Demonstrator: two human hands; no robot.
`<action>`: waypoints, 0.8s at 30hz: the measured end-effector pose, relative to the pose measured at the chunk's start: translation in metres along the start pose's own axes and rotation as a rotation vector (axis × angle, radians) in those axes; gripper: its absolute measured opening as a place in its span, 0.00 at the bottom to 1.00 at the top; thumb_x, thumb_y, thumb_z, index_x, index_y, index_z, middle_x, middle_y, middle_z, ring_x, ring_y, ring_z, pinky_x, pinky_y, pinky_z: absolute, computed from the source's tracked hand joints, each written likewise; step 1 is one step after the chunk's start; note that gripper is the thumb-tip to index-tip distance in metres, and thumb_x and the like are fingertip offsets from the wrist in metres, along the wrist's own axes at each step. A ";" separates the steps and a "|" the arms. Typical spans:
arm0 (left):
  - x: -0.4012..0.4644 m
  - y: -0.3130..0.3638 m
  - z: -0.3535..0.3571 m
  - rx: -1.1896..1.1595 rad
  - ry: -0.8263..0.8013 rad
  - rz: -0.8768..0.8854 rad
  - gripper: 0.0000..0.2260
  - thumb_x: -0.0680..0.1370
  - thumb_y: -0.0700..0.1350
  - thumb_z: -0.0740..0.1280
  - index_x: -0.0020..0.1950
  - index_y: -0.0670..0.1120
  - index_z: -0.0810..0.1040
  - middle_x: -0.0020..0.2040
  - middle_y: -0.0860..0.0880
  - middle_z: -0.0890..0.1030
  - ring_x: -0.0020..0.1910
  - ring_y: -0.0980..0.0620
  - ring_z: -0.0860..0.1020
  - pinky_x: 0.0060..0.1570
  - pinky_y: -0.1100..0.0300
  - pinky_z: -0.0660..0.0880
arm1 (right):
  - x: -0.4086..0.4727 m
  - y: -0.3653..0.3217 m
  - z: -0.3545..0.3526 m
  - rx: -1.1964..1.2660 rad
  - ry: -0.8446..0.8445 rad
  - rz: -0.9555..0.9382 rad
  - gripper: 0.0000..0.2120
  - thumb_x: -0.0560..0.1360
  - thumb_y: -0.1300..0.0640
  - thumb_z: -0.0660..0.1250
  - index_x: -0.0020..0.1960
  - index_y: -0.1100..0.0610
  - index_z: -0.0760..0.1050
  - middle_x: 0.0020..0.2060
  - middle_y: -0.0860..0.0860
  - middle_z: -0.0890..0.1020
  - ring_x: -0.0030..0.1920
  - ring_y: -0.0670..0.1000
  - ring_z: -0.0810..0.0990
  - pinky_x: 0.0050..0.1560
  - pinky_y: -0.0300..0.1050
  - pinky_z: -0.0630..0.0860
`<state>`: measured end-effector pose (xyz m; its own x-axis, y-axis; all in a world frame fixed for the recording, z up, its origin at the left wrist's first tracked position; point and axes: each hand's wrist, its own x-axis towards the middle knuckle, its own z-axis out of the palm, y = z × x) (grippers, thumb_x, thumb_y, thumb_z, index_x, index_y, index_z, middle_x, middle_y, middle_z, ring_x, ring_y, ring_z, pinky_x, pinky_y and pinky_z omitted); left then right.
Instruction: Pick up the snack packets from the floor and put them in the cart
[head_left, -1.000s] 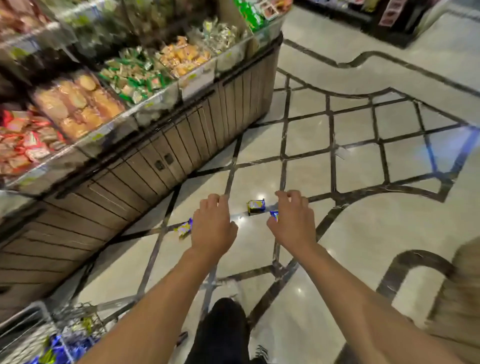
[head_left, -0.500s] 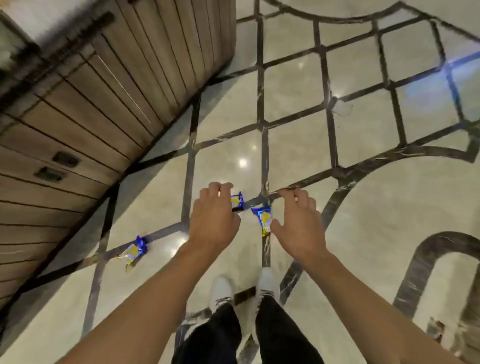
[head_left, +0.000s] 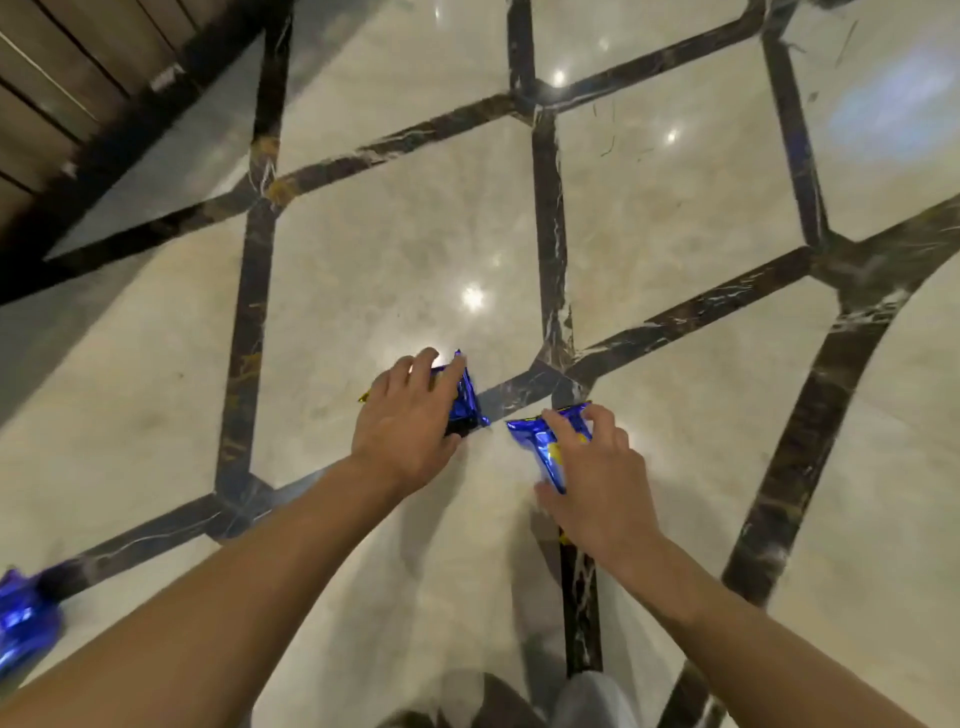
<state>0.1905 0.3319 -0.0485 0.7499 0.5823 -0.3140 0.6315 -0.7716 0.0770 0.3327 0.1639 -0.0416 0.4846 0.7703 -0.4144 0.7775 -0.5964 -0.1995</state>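
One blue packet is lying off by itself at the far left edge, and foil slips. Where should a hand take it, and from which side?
Probably from above, with the left hand, since the loose packet lies flat on the floor. Pinch across its crinkled body or the puckered end; its lower part is cut off by the frame.

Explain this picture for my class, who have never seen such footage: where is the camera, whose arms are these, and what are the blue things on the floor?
The camera sits on a person's head, looking down at their own arms; no machine is involved. They bend over a polished marble floor. The left hand closes on one blue snack packet, the right hand on another packet. Both packets seem still at floor level. A third packet lies untouched at the far left edge. Shoes show at the bottom.
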 end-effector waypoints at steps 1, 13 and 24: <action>0.006 -0.001 0.013 0.045 0.011 0.023 0.39 0.69 0.53 0.72 0.76 0.49 0.60 0.68 0.43 0.68 0.61 0.39 0.71 0.60 0.48 0.67 | 0.005 0.000 0.012 -0.004 0.004 0.012 0.35 0.68 0.48 0.71 0.72 0.44 0.62 0.66 0.55 0.68 0.57 0.58 0.73 0.51 0.51 0.73; -0.032 -0.018 -0.073 -0.024 0.083 -0.057 0.29 0.70 0.52 0.74 0.68 0.53 0.67 0.55 0.45 0.74 0.49 0.43 0.73 0.46 0.51 0.69 | 0.001 -0.024 -0.070 0.053 0.028 -0.032 0.33 0.70 0.57 0.69 0.72 0.48 0.62 0.63 0.56 0.70 0.54 0.59 0.73 0.41 0.51 0.73; -0.246 -0.004 -0.462 -0.237 0.199 -0.371 0.28 0.74 0.53 0.70 0.70 0.54 0.60 0.62 0.46 0.69 0.58 0.44 0.70 0.51 0.48 0.69 | -0.194 -0.205 -0.422 0.214 0.091 -0.157 0.29 0.73 0.55 0.70 0.70 0.48 0.61 0.63 0.56 0.68 0.59 0.59 0.73 0.50 0.55 0.79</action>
<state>0.0953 0.3102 0.4658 0.4743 0.8627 -0.1754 0.8736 -0.4367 0.2148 0.2487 0.2313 0.4544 0.4064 0.8685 -0.2840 0.7485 -0.4947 -0.4417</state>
